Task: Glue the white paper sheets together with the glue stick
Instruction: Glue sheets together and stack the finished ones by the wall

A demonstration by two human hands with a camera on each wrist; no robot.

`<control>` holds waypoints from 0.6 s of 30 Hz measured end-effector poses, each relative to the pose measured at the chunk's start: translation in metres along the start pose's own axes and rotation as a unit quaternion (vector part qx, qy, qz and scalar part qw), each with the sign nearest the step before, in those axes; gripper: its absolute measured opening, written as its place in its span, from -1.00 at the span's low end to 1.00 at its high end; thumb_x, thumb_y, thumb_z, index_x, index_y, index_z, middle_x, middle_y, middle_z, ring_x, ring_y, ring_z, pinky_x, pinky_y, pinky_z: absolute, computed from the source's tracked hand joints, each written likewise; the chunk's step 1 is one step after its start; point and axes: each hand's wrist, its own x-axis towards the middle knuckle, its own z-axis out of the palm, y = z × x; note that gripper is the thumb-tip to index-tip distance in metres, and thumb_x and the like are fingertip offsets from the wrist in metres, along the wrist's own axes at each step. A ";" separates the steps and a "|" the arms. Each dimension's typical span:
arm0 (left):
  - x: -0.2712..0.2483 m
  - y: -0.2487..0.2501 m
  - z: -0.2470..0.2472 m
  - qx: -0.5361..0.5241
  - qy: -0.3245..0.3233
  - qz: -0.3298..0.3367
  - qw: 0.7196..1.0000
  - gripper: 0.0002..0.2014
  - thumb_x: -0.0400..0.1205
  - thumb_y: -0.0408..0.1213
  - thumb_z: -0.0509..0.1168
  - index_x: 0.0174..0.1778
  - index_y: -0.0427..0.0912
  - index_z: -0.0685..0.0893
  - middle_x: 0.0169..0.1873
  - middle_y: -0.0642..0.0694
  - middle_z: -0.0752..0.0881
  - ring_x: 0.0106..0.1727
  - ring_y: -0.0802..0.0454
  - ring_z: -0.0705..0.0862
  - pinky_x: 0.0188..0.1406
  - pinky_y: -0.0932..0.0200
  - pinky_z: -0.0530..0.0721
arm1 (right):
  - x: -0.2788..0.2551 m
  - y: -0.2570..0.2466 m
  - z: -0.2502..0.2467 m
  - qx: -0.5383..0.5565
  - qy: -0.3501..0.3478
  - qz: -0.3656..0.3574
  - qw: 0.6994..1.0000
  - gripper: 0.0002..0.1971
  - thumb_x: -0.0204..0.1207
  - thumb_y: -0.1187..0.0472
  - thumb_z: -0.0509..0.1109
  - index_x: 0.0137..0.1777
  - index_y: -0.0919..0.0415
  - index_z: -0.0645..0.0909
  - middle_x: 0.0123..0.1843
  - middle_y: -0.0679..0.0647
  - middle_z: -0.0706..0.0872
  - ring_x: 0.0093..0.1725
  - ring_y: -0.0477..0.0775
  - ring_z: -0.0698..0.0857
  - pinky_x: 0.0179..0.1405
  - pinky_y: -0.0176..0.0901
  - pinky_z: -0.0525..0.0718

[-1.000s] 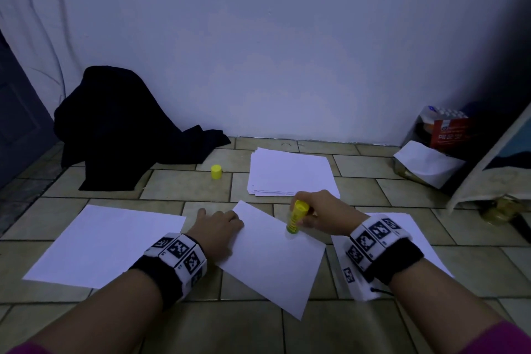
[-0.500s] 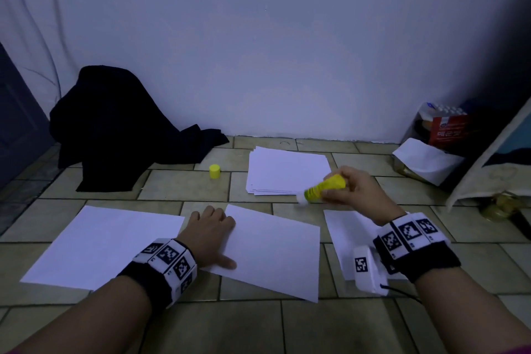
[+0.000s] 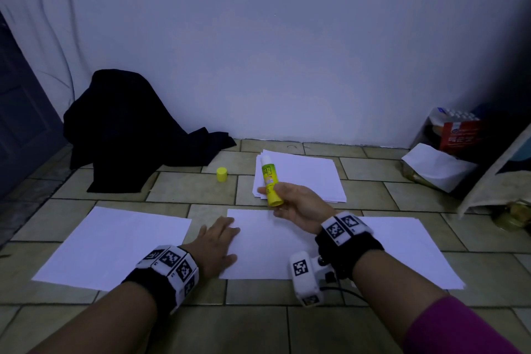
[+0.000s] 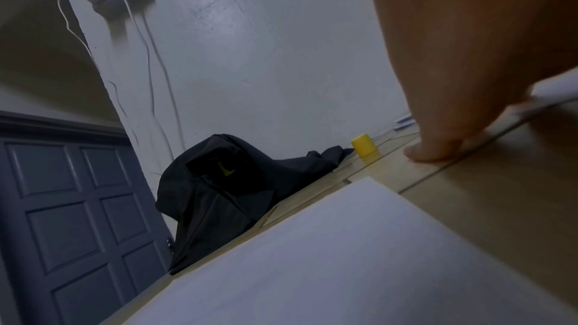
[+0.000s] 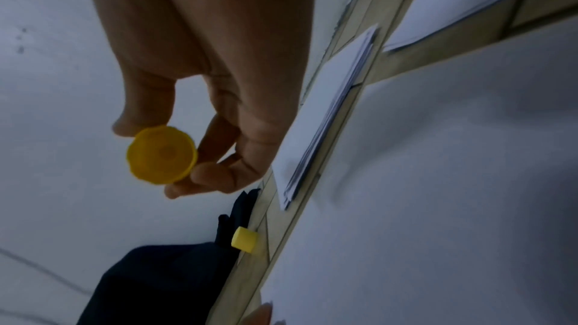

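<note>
yellow-green glue stick (image 3: 269, 183), white paper sheets (image 3: 267, 244), yellow cap (image 3: 221, 174)

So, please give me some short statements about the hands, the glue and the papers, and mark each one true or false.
1. The right hand holds the yellow-green glue stick. True.
2. The small yellow plastic cap sits on the glue stick. False: it stands on the tiled floor.
3. The left hand lies flat on the middle white paper sheet. True.
4. The glue tip touches that sheet. False: it points up, away from it.
</note>
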 end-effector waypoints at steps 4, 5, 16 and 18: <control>-0.001 0.000 0.005 0.005 -0.001 -0.004 1.000 -0.38 0.79 -0.08 0.02 0.70 -0.11 -0.10 0.68 -0.05 -0.29 0.70 -0.03 -0.27 0.63 -0.09 -0.21 | 0.023 -0.004 0.018 -0.044 0.002 -0.008 0.999 -0.84 0.58 0.44 0.32 0.09 0.24 0.57 -0.01 0.12 0.74 -0.16 0.04 0.79 -0.05 -0.11 0.73; -0.002 0.000 0.005 0.007 -0.003 -0.006 1.000 -0.38 0.79 -0.06 0.00 0.70 -0.10 -0.13 0.68 -0.04 -0.31 0.69 -0.01 -0.30 0.63 -0.08 -0.24 | 0.028 -0.005 0.023 -0.045 0.011 -0.009 0.999 -0.85 0.56 0.43 0.35 0.07 0.23 0.56 -0.05 0.12 0.74 -0.16 0.08 0.80 -0.06 -0.08 0.73; 0.004 -0.002 0.010 0.019 -0.025 -0.018 0.999 0.17 0.08 0.33 -0.53 0.66 -0.18 -0.36 0.65 -0.07 -0.40 0.68 0.01 -0.35 0.61 -0.06 -0.30 | 0.080 0.000 0.058 -0.505 0.114 -0.080 0.852 -0.63 0.35 0.35 0.55 0.16 0.27 0.62 -0.03 0.08 0.69 0.00 0.07 0.65 0.00 -0.13 0.63; 0.005 -0.002 0.011 0.013 -0.021 -0.018 1.000 0.19 0.06 0.33 -0.54 0.66 -0.19 -0.36 0.65 -0.07 -0.40 0.68 0.01 -0.35 0.61 -0.06 -0.30 | 0.087 0.006 0.065 -0.540 0.107 -0.084 0.831 -0.59 0.34 0.36 0.53 0.20 0.27 0.61 0.09 0.18 0.73 0.09 0.18 0.68 0.06 -0.02 0.67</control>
